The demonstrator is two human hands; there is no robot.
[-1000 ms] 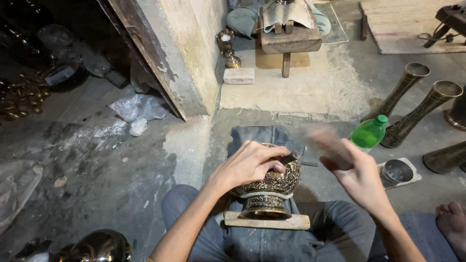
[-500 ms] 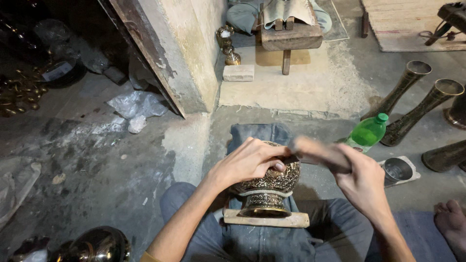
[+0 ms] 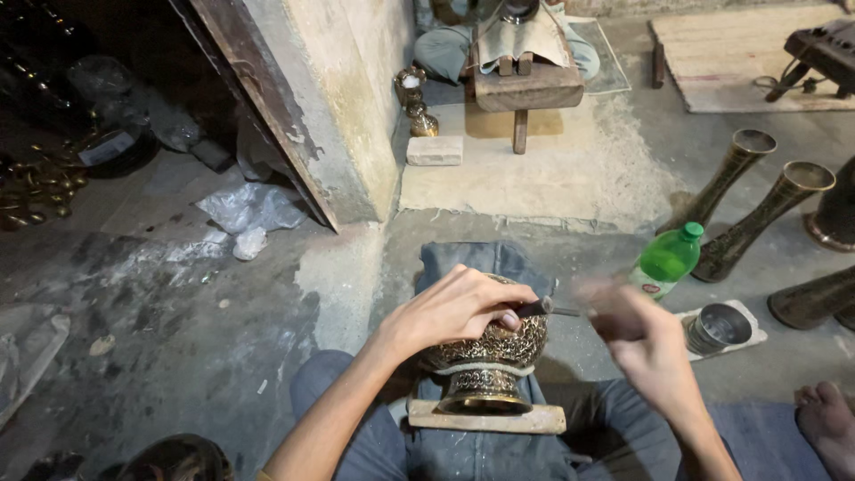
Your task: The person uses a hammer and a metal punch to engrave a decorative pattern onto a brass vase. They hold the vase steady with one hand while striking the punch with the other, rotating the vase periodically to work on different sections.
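Down at six o'clock, across the person's lap, a pale wooden slab [image 3: 487, 417] carries an engraved brass bowl [image 3: 489, 361] standing upright on its foot. Over the bowl's top lies the left hand [image 3: 454, 307], fingers curled and pinching a thin dark punch tool [image 3: 537, 308] whose tip points toward three o'clock along the rim. Just beside it at three o'clock, the right hand [image 3: 646, 343] is motion-blurred, fingers folded into a fist around something I cannot tell. A bare foot [image 3: 828, 428] shows at the four o'clock corner. Past the right hand, a small metal cup [image 3: 718, 328] sits on a pale tile, and a green plastic bottle [image 3: 666, 260] lies tilted near it. Further toward two o'clock, two tall engraved brass vases [image 3: 757, 209] lean on the concrete floor [image 3: 570, 187]. At ten o'clock, crumpled clear plastic [image 3: 251, 209] lies by a slanted wooden door frame [image 3: 254, 98]. Farthest off at twelve o'clock, a low wooden stool [image 3: 525, 85] stands with cloth draped over it, a pale brick [image 3: 435, 150] beside its leg.
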